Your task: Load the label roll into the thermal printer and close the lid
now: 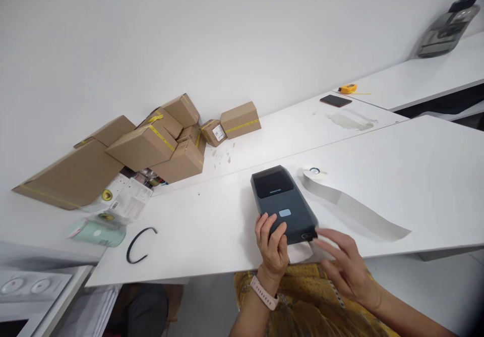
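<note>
A dark grey label printer (283,203) with a black window and a pale blue button is tilted up off the white table's front part. My left hand (273,248), a pink band on its wrist, grips the printer's near left side, fingers curled over the top face. At the near right corner, my right hand (346,266) has its fingers apart; the fingertips are by the corner, and I cannot tell if they touch it. Right of the printer lies a roll of white labels (313,173), its strip (351,208) unwound toward the table's front edge.
Several cardboard boxes (141,145) are stacked at the back left, near a green cylinder (97,232) and a black headband-like loop (132,246). Further back lie a phone (336,100) and a yellow tape measure (348,89). A transparent container (448,32) stands far right.
</note>
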`<state>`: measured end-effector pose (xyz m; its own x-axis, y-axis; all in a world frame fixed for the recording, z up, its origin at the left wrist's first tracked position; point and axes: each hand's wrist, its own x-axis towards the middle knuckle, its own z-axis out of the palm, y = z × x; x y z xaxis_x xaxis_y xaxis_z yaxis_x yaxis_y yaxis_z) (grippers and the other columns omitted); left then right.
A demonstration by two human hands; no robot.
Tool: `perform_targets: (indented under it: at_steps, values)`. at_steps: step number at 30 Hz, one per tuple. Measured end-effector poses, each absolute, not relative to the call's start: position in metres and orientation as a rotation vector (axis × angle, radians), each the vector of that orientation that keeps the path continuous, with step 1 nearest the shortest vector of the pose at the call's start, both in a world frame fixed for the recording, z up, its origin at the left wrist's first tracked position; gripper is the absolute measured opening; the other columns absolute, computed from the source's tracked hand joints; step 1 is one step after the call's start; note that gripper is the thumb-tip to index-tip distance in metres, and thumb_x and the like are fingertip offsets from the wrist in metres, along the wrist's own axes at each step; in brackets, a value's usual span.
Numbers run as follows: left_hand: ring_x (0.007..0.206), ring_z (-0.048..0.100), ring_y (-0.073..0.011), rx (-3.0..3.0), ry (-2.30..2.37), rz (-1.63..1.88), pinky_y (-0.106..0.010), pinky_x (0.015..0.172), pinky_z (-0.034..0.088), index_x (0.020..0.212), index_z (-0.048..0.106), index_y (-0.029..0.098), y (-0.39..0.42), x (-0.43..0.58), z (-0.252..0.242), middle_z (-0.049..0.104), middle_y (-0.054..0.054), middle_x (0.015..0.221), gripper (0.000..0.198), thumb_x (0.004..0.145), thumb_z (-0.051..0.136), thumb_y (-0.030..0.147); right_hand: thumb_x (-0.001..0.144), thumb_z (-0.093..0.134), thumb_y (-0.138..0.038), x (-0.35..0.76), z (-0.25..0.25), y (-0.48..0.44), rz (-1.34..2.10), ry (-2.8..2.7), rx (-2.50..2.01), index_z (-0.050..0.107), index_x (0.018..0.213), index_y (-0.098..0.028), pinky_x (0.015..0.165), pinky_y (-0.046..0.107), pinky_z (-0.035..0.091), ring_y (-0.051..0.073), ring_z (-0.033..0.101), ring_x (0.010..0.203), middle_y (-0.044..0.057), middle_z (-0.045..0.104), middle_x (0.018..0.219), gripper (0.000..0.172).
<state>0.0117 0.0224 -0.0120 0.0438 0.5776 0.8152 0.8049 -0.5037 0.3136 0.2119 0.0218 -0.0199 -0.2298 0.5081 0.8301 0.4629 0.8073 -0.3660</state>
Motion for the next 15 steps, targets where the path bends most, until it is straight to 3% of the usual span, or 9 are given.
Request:
perform_targets:
  at_steps: [3, 5, 10, 15]
  values:
    - [0.134, 0.052, -0.0245, -2.067, -1.411, -1.473, -0.051, 0.109, 0.049, 0.119, 0.065, 0.024, 0.023, 0.013, -0.015, 0.067, -0.011, 0.124, 0.032, 0.100, 0.041, 0.017, 0.104, 0.033, -0.028, 0.206, -0.015, 0.036, 0.161, -1.864, -0.864, 0.044, 0.151, -0.023, 0.107, 0.050, 0.043, 0.032, 0.042, 0.141, 0.014, 0.046, 0.152, 0.049]
    - [0.135, 0.051, -0.0244, -2.068, -1.417, -1.484, -0.051, 0.110, 0.048, 0.120, 0.066, 0.023, 0.023, 0.014, -0.017, 0.067, -0.012, 0.125, 0.033, 0.100, 0.040, 0.016, 0.106, 0.025, -0.036, 0.202, -0.014, 0.046, 0.215, -1.907, -0.854, 0.047, 0.149, -0.023, 0.109, 0.052, 0.041, 0.033, 0.036, 0.146, 0.012, 0.044, 0.157, 0.050]
    - [0.135, 0.050, -0.0231, -2.064, -1.392, -1.494, -0.047, 0.114, 0.044, 0.116, 0.067, 0.021, 0.024, 0.013, -0.021, 0.068, -0.011, 0.124, 0.033, 0.100, 0.039, 0.015, 0.106, 0.028, -0.039, 0.194, -0.022, 0.058, 0.229, -1.869, -0.788, 0.059, 0.136, -0.024, 0.105, 0.052, 0.044, 0.032, 0.045, 0.139, 0.010, 0.057, 0.146, 0.046]
    - [0.131, 0.053, -0.0224, -2.047, -1.284, -1.499, -0.046, 0.113, 0.044, 0.112, 0.068, 0.020, 0.031, 0.010, -0.020, 0.069, -0.010, 0.118, 0.033, 0.099, 0.038, 0.014, 0.103, 0.034, -0.026, 0.189, -0.031, 0.065, 0.183, -1.736, -0.728, 0.065, 0.127, -0.023, 0.101, 0.053, 0.045, 0.031, 0.050, 0.132, 0.010, 0.062, 0.138, 0.039]
